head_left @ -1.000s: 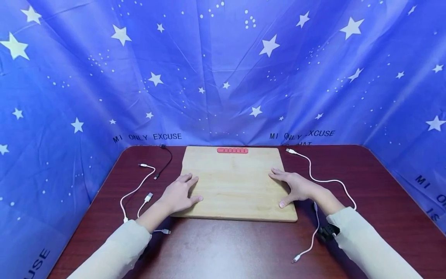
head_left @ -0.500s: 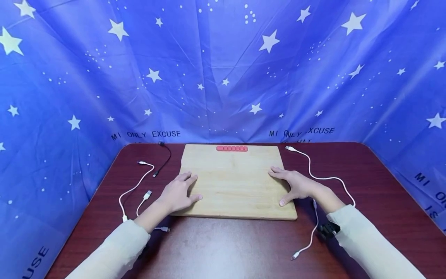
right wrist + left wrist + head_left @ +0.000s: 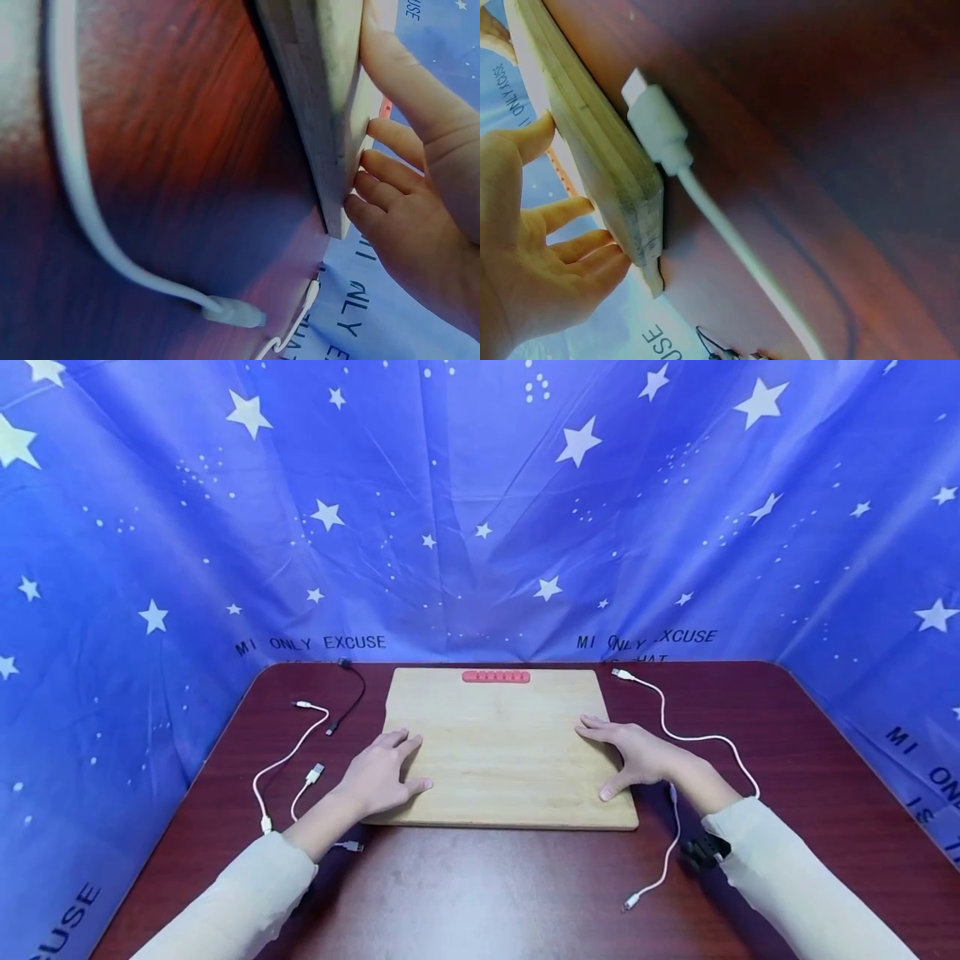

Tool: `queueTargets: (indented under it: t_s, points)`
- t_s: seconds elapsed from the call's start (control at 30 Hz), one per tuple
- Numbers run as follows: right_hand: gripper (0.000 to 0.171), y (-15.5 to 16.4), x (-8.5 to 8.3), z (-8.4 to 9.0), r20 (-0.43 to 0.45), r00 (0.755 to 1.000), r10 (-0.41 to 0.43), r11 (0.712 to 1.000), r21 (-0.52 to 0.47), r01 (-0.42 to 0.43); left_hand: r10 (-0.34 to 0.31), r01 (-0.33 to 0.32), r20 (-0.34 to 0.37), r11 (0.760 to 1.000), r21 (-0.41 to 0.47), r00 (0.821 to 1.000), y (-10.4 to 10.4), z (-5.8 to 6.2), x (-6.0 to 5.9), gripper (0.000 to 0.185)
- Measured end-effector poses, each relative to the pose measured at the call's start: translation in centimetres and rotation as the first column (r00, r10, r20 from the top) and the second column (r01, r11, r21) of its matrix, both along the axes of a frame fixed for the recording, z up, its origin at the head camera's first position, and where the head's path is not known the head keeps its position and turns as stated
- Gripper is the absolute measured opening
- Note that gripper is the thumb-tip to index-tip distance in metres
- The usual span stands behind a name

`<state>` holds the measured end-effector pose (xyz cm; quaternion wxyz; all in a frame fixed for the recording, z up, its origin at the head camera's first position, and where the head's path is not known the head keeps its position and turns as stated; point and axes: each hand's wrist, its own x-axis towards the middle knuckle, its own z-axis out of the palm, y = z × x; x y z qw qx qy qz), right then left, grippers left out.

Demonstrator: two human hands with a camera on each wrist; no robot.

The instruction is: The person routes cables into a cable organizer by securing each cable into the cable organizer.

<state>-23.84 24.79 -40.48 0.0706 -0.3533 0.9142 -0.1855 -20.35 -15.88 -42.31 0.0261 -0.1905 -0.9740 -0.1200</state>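
A pale wooden board (image 3: 502,752) lies flat on the dark red table, with a red cable-clip strip (image 3: 496,677) along its far edge. My left hand (image 3: 378,777) rests on the board's left side, fingers spread. Across from it, my right hand (image 3: 633,756) touches the right side, thumb nearer the front corner. The left wrist view shows the left fingertips against the top of the board (image 3: 600,127), above its thick edge. From the right wrist, the right fingers (image 3: 394,176) also appear extended over the board's top. Neither hand holds anything.
Left of the board lie white USB cables (image 3: 288,758) and a short black cable (image 3: 352,702). On the right are a long white cable (image 3: 693,737) and a shorter white one (image 3: 663,868). A blue star-patterned curtain (image 3: 480,510) hangs behind the table (image 3: 480,893).
The head view has shifted slightly, so the table and curtain appear a little higher and further left. Both hands stay in place on the board.
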Motion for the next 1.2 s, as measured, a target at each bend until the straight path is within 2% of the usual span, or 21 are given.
queueTargets:
  t_s: [0.57,0.83,1.0,1.2]
  points:
    - [0.101,0.0,1.1,-0.4,-0.011,1.000,0.023,0.999,-0.025,-0.023,0.012,-0.012,-0.010,1.000,-0.002,1.000,-0.1,-0.6,1.7,0.069]
    - [0.101,0.2,1.1,-0.7,-0.082,0.996,0.037,0.999,-0.022,-0.039,0.001,-0.001,0.018,1.000,-0.010,1.000,-0.2,-0.3,1.6,0.071]
    - [0.100,0.2,0.9,-0.5,-0.099,0.995,0.028,0.999,-0.015,-0.029,0.005,-0.004,0.017,1.000,-0.018,1.000,-0.2,0.2,1.5,0.073]
    - [0.101,0.2,1.0,-0.5,-0.113,0.993,0.031,0.999,-0.021,-0.033,-0.009,0.010,0.047,1.000,-0.014,0.999,-0.1,0.3,1.7,0.073]
